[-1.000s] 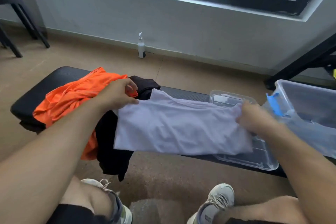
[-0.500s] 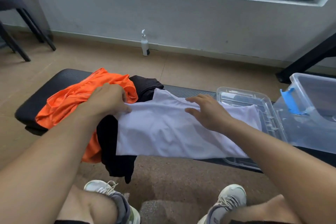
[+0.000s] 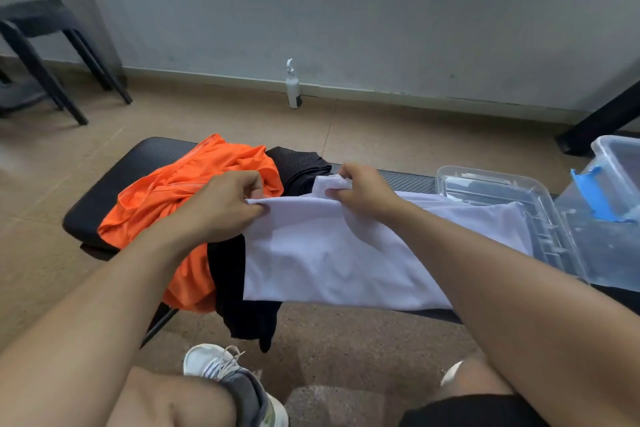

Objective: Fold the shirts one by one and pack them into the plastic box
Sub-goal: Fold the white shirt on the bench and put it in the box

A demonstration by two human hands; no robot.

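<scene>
on black bench (image 3: 114, 177), tan floor (image 3: 398, 135)

A padded bench (image 3: 114, 180) runs left to right in front of the person. A heap of two crumpled shirts (image 3: 180, 198) lies on its left part, hanging over the near edge. Right of the heap, a flat shirt (image 3: 329, 253) is spread along the bench, its right end lying over a box lid (image 3: 540, 204) (which rests on the bench too). The plastic box (image 3: 620, 163) stands just right of the lid. The left hand (image 3: 221, 208) and right hand (image 3: 363, 191) pinch the flat shirt's far edge, near each other. Behind the bench, a pump bottle (image 3: 293, 88) stands on the floor against the wall; a stool (image 3: 45, 45) stands far left.
</scene>
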